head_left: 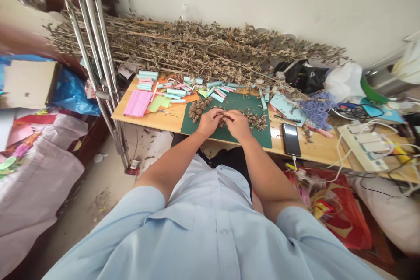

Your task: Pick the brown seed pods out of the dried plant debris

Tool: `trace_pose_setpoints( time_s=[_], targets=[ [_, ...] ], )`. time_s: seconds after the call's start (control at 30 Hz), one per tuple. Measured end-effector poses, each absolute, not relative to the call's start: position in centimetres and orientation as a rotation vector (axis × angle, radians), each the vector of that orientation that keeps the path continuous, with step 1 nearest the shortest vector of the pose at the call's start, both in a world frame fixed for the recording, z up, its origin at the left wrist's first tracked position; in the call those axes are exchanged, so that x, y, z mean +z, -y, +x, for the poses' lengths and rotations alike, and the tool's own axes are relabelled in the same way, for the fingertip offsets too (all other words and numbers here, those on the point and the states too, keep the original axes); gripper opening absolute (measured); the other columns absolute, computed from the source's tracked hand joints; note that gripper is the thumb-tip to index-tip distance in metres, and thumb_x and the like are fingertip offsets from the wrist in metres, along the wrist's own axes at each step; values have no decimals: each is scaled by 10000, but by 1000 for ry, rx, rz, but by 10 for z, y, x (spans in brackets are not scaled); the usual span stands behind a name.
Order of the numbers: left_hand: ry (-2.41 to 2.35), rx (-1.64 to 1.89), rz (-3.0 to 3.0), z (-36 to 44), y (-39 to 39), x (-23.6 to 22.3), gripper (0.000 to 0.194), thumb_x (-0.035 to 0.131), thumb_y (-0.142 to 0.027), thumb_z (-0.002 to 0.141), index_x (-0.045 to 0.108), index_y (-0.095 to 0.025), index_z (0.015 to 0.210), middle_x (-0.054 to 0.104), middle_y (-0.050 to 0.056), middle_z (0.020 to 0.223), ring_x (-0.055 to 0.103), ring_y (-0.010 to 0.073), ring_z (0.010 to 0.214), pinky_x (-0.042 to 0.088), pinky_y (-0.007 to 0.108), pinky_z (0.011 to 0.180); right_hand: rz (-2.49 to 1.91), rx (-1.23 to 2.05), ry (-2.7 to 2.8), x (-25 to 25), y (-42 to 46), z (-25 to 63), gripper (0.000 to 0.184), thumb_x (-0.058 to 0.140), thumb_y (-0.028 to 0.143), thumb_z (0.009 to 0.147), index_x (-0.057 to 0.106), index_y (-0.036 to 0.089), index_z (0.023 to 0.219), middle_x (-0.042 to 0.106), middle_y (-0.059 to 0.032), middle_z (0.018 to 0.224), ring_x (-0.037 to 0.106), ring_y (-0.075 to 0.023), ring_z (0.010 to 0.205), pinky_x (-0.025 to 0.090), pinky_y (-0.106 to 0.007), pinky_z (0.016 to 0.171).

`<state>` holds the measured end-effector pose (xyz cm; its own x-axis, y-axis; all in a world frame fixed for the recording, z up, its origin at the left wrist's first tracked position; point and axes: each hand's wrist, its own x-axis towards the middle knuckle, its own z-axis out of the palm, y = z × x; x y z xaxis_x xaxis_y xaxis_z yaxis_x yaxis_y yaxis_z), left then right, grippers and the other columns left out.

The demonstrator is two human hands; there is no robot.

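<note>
My left hand (210, 121) and my right hand (236, 124) meet over a dark green mat (262, 139) at the table's front edge. Fingers of both hands are pinched together on a small bit of dried plant (222, 116), mostly covered by the fingertips. Left of my left hand lies a heap of brown, rolled-looking dried clumps (197, 110). Loose crumbled dried leaves (257, 120) are spread on the mat beside my right hand.
Long dried plant stalks (197, 46) are piled along the wall. Blue and pink paper rolls (175, 92) lie before them. A phone (291, 139), a power strip (362, 148) with cables and purple cord (316, 109) sit rightward. Metal crutches (95, 43) lean at the left.
</note>
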<state>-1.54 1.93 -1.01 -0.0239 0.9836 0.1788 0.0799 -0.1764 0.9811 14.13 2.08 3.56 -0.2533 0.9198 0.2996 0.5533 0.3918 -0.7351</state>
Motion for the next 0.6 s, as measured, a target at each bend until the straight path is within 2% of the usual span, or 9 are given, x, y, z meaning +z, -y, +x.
trace_pose_setpoints(
  time_s=[0.13,0.23,0.37,0.6],
  targets=[
    [-1220,1315,1453,-17,-18,-6,210,600,-168,931,728,-172,1097,766,52,956,729,158,811,613,307,808,-1269,582,1922,33,-21,140,234,559,271,905,782,263,975,749,-67,1051,667,-238,1037,516,-408,1009],
    [-1251,1306,1595,-19,-17,0,215,650,-171,904,741,-180,1098,767,64,1020,721,179,921,581,328,904,-1316,599,1856,32,-20,139,211,570,270,881,772,247,939,756,-64,1003,676,-238,982,528,-410,970],
    [-1305,1296,1699,-21,-16,5,210,659,-142,888,751,-183,1073,759,76,1054,698,192,991,544,333,952,-1404,763,1668,29,-22,138,200,611,315,832,763,227,928,767,-51,897,695,-230,838,571,-403,850],
    [-1369,1243,1866,-21,-13,9,154,579,-157,930,731,-182,936,710,61,919,647,190,927,515,305,893,-1365,1082,1396,22,-27,133,222,724,408,719,725,211,821,728,-26,722,693,-211,684,610,-390,715]
  ],
)
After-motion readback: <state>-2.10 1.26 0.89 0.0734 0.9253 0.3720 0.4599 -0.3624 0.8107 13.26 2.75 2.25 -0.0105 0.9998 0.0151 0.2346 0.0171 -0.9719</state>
